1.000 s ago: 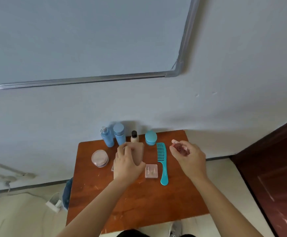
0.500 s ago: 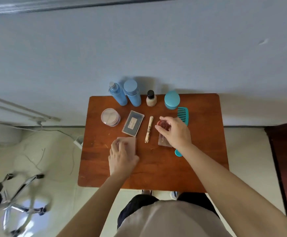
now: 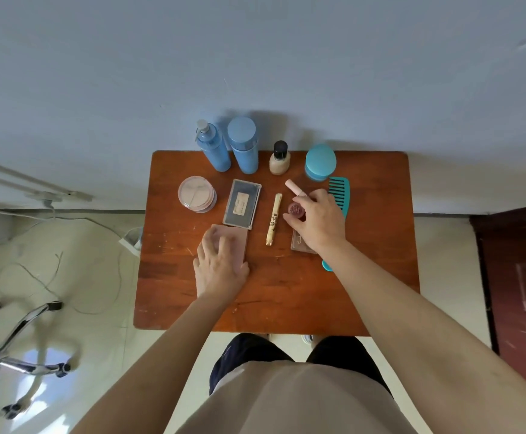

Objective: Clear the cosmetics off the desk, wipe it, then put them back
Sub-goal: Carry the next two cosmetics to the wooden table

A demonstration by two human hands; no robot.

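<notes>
On the wooden desk (image 3: 374, 245) my left hand (image 3: 219, 266) lies on a pink flat case (image 3: 239, 238), fingers spread over it. My right hand (image 3: 319, 222) pinches a small dark-red round pot (image 3: 295, 210) above a clear square case (image 3: 299, 244). A pink tube (image 3: 294, 187) pokes out beyond my right fingers. Between my hands lie a gold tube (image 3: 274, 223) and a grey palette (image 3: 242, 204). A round powder compact (image 3: 196, 194) sits at the left. Along the wall stand two blue bottles (image 3: 228, 148), a foundation bottle (image 3: 279, 158) and a teal jar (image 3: 320, 162). A teal comb (image 3: 340, 195) lies right of my hand.
The desk stands against a blue-grey wall. A chrome chair base (image 3: 14, 355) and loose cables with a power strip (image 3: 130, 242) are on the floor at the left. A dark red door (image 3: 524, 292) is at the right.
The view has tilted down onto the desk. My left hand brought the pink case down to the desk's front left, and my right hand came down over the clear case with the red pot.
</notes>
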